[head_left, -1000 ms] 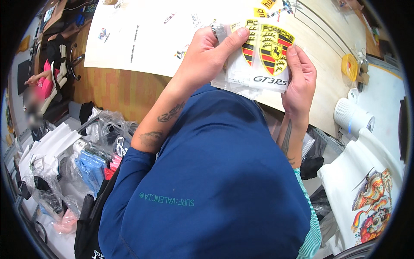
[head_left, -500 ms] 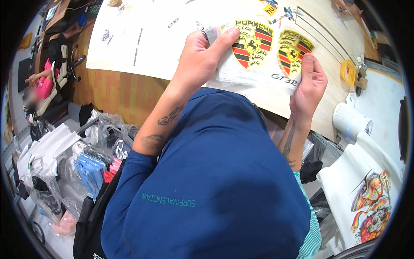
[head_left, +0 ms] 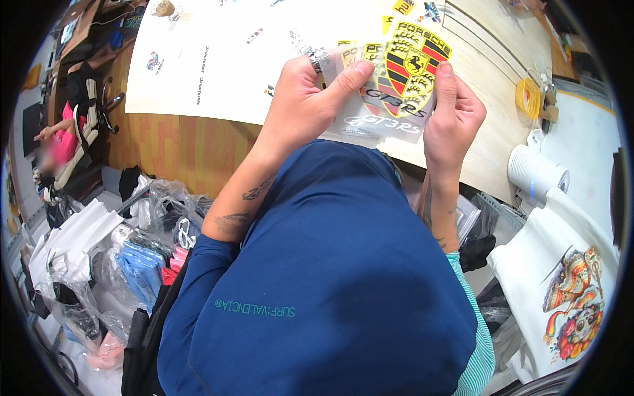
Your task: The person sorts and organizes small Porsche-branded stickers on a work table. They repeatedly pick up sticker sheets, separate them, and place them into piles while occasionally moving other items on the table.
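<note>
Head view: works with both hands over the near edge of the desk (head_left: pixel 489 72), just beyond the blue shirt (head_left: pixel 317 224). Grasps a stack (head_left: pixel 352 51) of film stickers in the left hand (head_left: pixel 300 96), with the thumb across the top. Pinches the front sticker (head_left: pixel 416 63) by its right edge in the right hand (head_left: pixel 457 109), between thumb and bent fingers. Holds it tilted over the stack, and shows off a yellow, red and black shield, with black lettering underneath. Lets pale lettering and part of another shield show through the clear film, too. Looks past the left hand to a white sheet (head_left: pixel 172 66) on the desk, with small prints scattered over it. Catches a white cylinder (head_left: pixel 536 173) off to the right and, below that, a white cloth (head_left: pixel 528 264) with a colourful print. Takes in bagged clothes (head_left: pixel 139 264) on the left and, farther up, a person (head_left: pixel 64 142) in pink at a pale chair (head_left: pixel 72 168).
</note>
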Demonstrator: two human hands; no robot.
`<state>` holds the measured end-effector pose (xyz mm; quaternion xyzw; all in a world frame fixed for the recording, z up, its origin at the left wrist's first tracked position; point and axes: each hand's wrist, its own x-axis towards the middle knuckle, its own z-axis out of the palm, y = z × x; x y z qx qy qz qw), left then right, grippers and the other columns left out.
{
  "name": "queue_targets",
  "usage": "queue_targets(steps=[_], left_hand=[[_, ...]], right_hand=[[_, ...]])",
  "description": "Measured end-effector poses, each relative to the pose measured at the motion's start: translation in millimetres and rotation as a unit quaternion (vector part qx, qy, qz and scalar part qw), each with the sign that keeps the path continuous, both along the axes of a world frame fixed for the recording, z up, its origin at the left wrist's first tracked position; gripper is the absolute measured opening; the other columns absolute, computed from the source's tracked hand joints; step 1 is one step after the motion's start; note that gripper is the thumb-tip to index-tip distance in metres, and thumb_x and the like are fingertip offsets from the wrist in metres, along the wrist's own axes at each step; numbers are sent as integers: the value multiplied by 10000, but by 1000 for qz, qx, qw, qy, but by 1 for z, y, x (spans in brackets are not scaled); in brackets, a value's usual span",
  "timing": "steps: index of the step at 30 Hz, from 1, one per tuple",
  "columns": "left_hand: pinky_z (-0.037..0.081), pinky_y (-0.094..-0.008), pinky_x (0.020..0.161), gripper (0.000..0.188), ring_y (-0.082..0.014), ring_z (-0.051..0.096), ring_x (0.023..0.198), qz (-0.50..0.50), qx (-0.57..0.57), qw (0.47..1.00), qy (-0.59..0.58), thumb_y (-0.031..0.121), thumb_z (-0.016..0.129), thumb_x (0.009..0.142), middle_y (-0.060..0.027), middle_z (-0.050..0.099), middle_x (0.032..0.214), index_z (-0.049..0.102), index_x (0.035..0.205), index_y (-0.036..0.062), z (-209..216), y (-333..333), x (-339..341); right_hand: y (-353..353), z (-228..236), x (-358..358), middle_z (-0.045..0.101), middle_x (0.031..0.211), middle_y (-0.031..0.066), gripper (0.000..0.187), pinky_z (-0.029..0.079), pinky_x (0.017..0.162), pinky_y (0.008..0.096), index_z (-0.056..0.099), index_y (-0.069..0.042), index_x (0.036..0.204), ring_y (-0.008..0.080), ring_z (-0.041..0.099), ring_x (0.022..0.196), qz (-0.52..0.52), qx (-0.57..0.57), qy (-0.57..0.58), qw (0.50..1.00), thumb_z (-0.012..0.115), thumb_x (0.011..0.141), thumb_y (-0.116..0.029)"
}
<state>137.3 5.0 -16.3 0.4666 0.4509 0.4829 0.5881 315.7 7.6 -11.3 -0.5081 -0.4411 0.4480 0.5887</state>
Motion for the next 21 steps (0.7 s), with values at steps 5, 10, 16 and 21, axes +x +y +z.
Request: queue_targets(steps=[5,10,16,21], left_hand=[[491,-221,591,289,-67,624,690,-1,12,1000,6,241,652,927,-57,708,812,701,990,-37,4,0,-2],[485,-224,605,284,-67,615,699,-4,-12,1000,8,241,647,931,-52,703,817,699,1005,-28,2,0,-6],[525,-241,656,289,-82,642,751,21,-29,996,-81,242,647,932,-63,710,877,692,1013,-31,0,0,-3],[536,-249,673,293,-88,653,766,17,-24,999,-40,225,672,915,-78,713,880,685,1009,-52,1,-2,1]], right_hand=[[-1,1,1,695,848,73,279,451,637,181,676,82,974,43,576,722,50,-27,40,998,563,988,-174],[-1,-1,7,687,900,56,227,454,699,178,651,55,995,43,585,795,86,-26,34,995,566,983,-155],[8,5,32,683,934,49,220,465,722,187,638,12,1012,57,601,802,32,-27,91,995,528,999,-178],[-10,12,14,656,917,27,210,452,740,188,639,11,1038,57,576,790,87,-93,87,988,530,999,-164]])
